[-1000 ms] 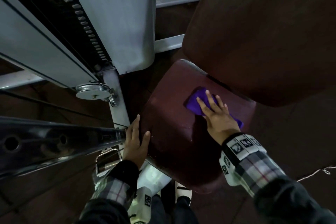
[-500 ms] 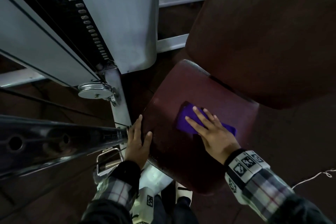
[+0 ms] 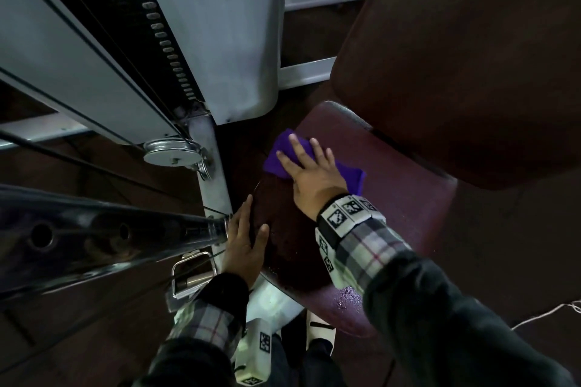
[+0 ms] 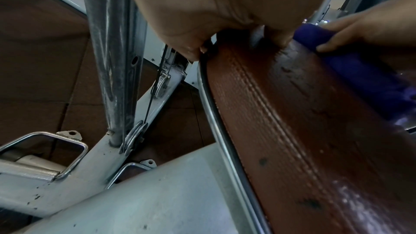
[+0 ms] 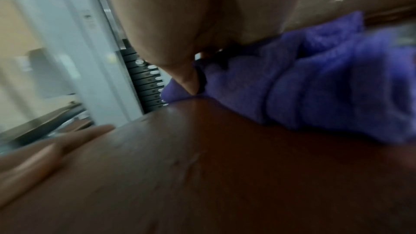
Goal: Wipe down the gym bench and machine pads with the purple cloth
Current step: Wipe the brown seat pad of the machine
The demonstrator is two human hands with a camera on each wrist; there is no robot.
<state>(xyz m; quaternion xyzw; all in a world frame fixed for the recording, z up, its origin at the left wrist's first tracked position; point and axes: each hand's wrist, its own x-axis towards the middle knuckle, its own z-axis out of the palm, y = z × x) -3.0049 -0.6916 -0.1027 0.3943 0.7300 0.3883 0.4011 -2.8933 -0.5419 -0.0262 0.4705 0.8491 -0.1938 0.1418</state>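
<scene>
A dark red seat pad point(image 3: 393, 214) lies under a larger dark red back pad point(image 3: 471, 56). My right hand point(image 3: 306, 163) presses the purple cloth point(image 3: 355, 177) flat on the seat's far left corner, fingers spread and straight. In the right wrist view the bunched cloth point(image 5: 315, 86) lies under my palm on the seat pad point(image 5: 202, 166). My left hand point(image 3: 243, 239) rests on the seat's left edge with its thumb on top and fingers straight along the side. The left wrist view shows the wet, streaked seat pad point(image 4: 303, 131) and the cloth point(image 4: 360, 74).
The weight stack point(image 3: 163, 41) with grey shrouds rises at the left. A pulley point(image 3: 173, 152) and a white frame post point(image 3: 213, 166) stand beside the seat. A chrome bar point(image 3: 94, 236) reaches in from the left toward my left hand. Dark rubber floor surrounds the machine.
My right hand has slid the cloth from the seat's middle, near the back pad, leftward to the far left corner. My left hand has stayed on the seat's edge.
</scene>
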